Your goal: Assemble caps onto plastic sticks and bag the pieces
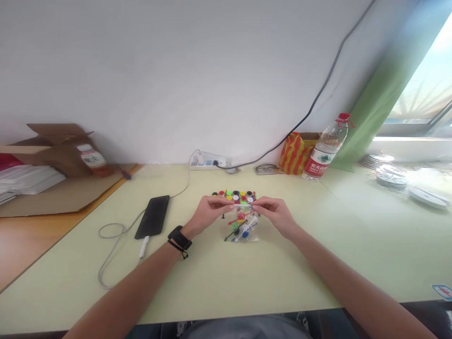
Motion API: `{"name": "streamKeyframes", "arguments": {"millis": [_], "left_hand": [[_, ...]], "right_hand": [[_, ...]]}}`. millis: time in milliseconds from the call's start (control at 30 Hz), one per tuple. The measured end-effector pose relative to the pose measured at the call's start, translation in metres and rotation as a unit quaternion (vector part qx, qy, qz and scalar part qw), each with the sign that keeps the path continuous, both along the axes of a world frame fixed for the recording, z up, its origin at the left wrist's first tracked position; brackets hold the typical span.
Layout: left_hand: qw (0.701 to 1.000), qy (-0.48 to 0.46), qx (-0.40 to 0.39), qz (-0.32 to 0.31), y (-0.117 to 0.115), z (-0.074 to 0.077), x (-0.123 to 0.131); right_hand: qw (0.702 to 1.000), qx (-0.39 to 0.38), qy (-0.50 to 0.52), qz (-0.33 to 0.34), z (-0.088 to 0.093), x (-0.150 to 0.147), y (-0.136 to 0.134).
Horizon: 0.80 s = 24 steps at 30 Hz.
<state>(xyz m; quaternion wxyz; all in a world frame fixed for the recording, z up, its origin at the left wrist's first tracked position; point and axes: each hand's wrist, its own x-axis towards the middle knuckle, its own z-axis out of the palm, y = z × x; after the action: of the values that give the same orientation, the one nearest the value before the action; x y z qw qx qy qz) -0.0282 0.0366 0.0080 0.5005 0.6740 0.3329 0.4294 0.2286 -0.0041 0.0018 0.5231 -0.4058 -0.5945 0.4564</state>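
While fingertips pinch from both sides, a clear bag (251,234) of coloured pieces (241,216) is held between two hands

As the head view shows it, the bag is at the middle of the pale table (212,287), between the left hand (211,212) and the right hand (277,214), on the near side of rows of coloured discs (229,193). Whether its bottom end touches the table, I cannot tell.

The step in hand looks like handling the pale strip (242,205) at the bag's far end. To do it well, pinch both ends evenly, hold the strip straight and level, and leave the weight of the pieces low so nothing presses against the top. Tugging unevenly could twist the thin plastic.

Both hands have thumb and forefinger closed on the strip, one at each end, with little gap between the tips; the other fingers curl behind. The forearms come in from the near left and near right and converge, wrists fairly straight, a black watch (180,238) on the left one. A phone (153,216) lies to the left, well apart from the bag.
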Motion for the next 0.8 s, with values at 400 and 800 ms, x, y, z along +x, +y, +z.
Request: {"name": "streamKeyframes", "arguments": {"millis": [400,800], "left_hand": [[0.998,0.038,0.053,0.017,0.0000,0.0035,0.0018],[0.999,-0.014,-0.024,0.019,-0.0013,-0.0018,0.0010]], "right_hand": [[0.999,0.030,-0.027,-0.025,0.0018,-0.0042,-0.0012],[0.999,0.045,-0.010,0.004,0.0059,0.0036,-0.0040]]}}
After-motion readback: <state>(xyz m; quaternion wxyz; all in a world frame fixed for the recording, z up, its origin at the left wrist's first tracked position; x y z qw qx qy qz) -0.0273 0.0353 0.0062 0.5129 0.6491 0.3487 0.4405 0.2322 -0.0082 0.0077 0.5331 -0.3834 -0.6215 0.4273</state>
